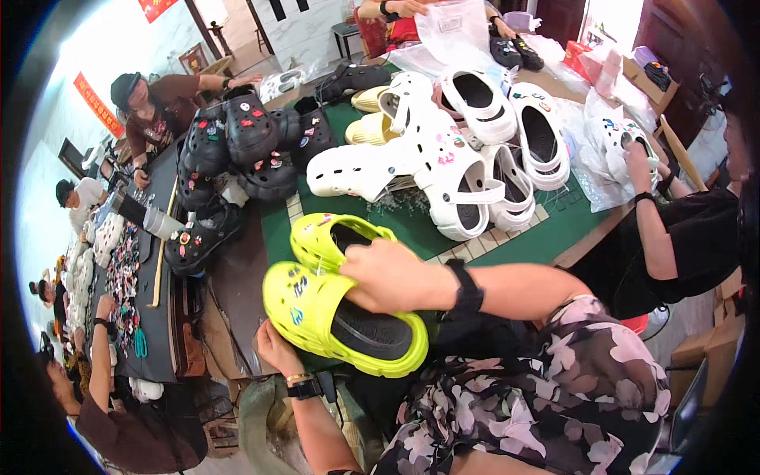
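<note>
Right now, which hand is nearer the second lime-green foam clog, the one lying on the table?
Right. The right hand reaches across beside the second lime-green clog; the left hand is lower, under the held clog.

Two neon-yellow clogs [336, 309], charms on toes. Nearer one held tilted, black insole showing. Second lies just behind, touching.

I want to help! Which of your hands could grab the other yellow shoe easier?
Probably the right hand: it lies across the near yellow shoe, right beside the second yellow shoe. The left hand is underneath, holding the near one up.
</note>
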Tool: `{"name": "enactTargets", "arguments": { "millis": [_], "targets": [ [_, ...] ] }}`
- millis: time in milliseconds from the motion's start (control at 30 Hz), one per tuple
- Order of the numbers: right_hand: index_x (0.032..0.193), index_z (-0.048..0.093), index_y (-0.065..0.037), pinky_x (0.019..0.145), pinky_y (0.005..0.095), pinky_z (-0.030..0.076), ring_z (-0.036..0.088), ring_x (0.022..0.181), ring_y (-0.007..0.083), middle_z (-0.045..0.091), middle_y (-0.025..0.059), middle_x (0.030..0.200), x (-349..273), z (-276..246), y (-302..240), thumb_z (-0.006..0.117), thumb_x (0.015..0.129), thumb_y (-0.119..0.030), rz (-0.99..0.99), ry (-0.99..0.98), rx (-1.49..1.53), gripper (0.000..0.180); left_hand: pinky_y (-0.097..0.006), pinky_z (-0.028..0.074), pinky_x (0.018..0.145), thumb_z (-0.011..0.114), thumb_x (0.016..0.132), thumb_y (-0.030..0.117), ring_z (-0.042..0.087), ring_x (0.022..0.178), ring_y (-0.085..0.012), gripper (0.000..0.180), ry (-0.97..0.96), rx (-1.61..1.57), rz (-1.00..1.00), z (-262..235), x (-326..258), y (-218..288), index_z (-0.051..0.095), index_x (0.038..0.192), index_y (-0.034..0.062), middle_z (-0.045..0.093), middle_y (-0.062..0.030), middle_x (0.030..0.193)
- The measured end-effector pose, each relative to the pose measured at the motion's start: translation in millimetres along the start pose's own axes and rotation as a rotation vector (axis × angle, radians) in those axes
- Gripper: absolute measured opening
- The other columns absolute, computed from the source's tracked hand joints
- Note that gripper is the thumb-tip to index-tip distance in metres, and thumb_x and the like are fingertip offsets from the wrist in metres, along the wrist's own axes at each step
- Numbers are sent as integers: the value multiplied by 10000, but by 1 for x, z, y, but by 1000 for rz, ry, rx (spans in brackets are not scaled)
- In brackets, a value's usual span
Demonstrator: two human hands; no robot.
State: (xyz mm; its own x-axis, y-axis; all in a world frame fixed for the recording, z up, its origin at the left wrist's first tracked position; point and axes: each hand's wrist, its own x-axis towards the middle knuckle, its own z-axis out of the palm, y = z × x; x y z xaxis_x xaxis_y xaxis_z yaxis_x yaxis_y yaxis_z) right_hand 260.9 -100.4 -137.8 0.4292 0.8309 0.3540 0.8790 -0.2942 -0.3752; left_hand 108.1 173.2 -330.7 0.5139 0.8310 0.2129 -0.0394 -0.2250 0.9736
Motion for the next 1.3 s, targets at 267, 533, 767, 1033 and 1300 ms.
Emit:
{"name": "enactTargets", "arguments": {
  "millis": [267, 533, 767, 1033, 1300],
  "targets": [
    [905, 654, -78, 721, 429, 498, 617, 823, 338, 625, 122, 877, 2, -179, 61, 697, 758, -220, -219, 666, -348, 209, -199, 410, 542, 568, 978, 226, 503, 611, -55, 234, 56, -28, -108, 15, -12, 30, 658, 974, 10, 610, 0, 742],
    [1095, 616, -29, 787, 445, 499, 633, 943, 397, 658, 220, 1021, -15, -288, 256, 587, 892, -223, 438, 505, -668, 283, -216, 459, 576, 509, 1005, 211, 543, 636, -59, 258, 97, 56, -77, 18, -15, 35, 642, 1092, 7, 626, -11, 755],
    [1240, 580, -34, 851, 451, 493, 645, 1006, 365, 665, 220, 1089, -70, -285, 408, 612, 872, -322, 518, 463, -663, 468, -222, 474, 624, 561, 938, 113, 579, 685, -72, 219, 67, 90, -61, 17, -16, 34, 631, 1102, -14, 661, -27, 798],
    [1088, 609, -3, 911, 475, 464, 586, 1047, 411, 632, 241, 1082, 0, -325, 327, 624, 826, -252, 596, 538, -1053, 362, -227, 479, 641, 559, 940, 90, 585, 708, -80, 204, 59, 87, -116, 17, -16, 36, 631, 1096, -19, 651, -34, 811],
    [989, 631, -3, 882, 471, 468, 572, 1068, 375, 631, 191, 1025, 183, -204, 187, 601, 783, -135, -48, 325, -857, 246, -237, 464, 619, 563, 938, 93, 573, 685, -81, 201, 55, 159, -82, 17, -16, 39, 631, 1082, -30, 643, -28, 789]
  ]
}}
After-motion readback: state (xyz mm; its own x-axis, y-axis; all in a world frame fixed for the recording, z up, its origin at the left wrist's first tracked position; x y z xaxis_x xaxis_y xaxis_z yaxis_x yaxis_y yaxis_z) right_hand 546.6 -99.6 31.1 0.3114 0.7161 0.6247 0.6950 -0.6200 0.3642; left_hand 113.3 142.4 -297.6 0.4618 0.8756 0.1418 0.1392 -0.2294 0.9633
